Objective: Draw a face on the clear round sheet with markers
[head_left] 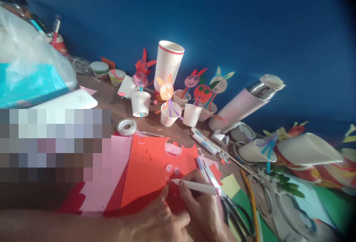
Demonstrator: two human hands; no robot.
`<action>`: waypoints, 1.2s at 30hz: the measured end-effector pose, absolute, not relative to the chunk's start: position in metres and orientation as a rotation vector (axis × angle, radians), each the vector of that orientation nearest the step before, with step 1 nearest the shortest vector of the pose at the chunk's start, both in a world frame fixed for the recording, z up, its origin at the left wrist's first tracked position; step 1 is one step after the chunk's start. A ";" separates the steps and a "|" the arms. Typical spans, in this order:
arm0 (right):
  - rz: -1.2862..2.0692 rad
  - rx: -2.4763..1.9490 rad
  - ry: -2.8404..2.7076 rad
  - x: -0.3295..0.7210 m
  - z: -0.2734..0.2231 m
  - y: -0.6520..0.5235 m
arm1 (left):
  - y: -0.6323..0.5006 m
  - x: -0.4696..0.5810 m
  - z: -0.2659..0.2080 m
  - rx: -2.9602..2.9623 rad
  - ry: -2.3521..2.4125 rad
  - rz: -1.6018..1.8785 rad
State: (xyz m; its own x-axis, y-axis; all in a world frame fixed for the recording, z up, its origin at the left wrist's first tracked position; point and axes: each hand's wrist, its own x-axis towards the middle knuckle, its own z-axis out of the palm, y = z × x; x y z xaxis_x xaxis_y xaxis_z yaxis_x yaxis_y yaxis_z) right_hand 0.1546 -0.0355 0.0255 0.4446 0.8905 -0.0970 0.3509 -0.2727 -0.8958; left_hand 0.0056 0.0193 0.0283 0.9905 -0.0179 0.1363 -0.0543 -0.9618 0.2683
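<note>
My right hand [201,201] is closed around a white marker pen [198,187], its tip on a red-orange paper circle [167,174]. The circle bears a drawn face with two lashed eyes and lies on a red-orange paper sheet [144,168] with round cut-outs. My left hand [161,212] lies low over the sheet, its index finger stretched out to the circle's lower edge. Its other fingers are partly hidden. Black-handled scissors [236,216] lie beside my right hand, their blades partly under paper.
Paper cups with bunny-faced figures [166,90] stand behind the sheet, near a cup stack [168,62]. A tape roll [127,126] lies left of them. A tilted pink flask [239,105] is at right. Wires and a yellow pencil [249,197] clutter the right side.
</note>
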 end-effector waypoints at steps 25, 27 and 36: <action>0.833 -1.782 -1.073 0.156 0.026 -0.036 | 0.019 0.005 0.033 2.799 -0.040 0.092; 0.825 -1.804 -1.074 0.156 0.026 -0.036 | 0.020 0.004 0.039 2.812 -0.034 0.084; 0.759 -1.795 -1.128 0.157 0.024 -0.035 | 0.019 0.007 0.043 2.858 -0.055 0.094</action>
State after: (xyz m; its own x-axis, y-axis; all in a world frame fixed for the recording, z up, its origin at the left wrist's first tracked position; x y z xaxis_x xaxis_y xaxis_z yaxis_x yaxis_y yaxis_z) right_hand 0.1565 -0.0350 0.0235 0.4061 0.9126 -0.0483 0.3890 -0.2205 -0.8945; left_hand 0.0075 0.0194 0.0429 0.9971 -0.0285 0.0699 -0.0468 -0.9599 0.2766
